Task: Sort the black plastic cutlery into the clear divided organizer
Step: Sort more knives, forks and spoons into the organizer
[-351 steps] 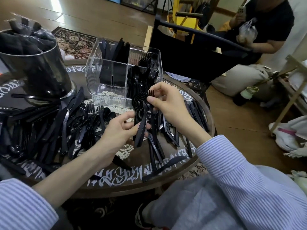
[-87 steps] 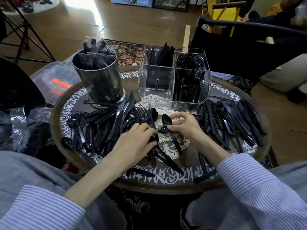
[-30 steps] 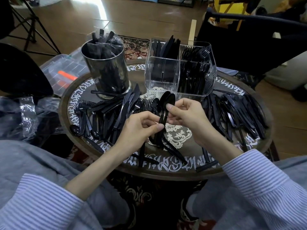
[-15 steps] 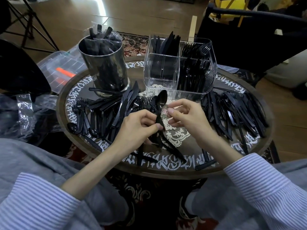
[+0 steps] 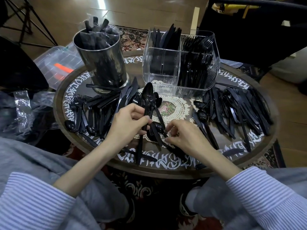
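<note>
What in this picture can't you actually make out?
- Head view: how many spoons the left hand holds; they overlap.
- What the right hand pinches; its fingers cover it.
- The steel canister contents: dark, wrapped in plastic.
- The organizer front-left compartment: glare on ribbed walls.

White ornamental script around the round table [image 5: 167, 171] rim, none of it legible

Dim room, window glare on the floor [image 5: 103, 4] behind, edges bowed
</note>
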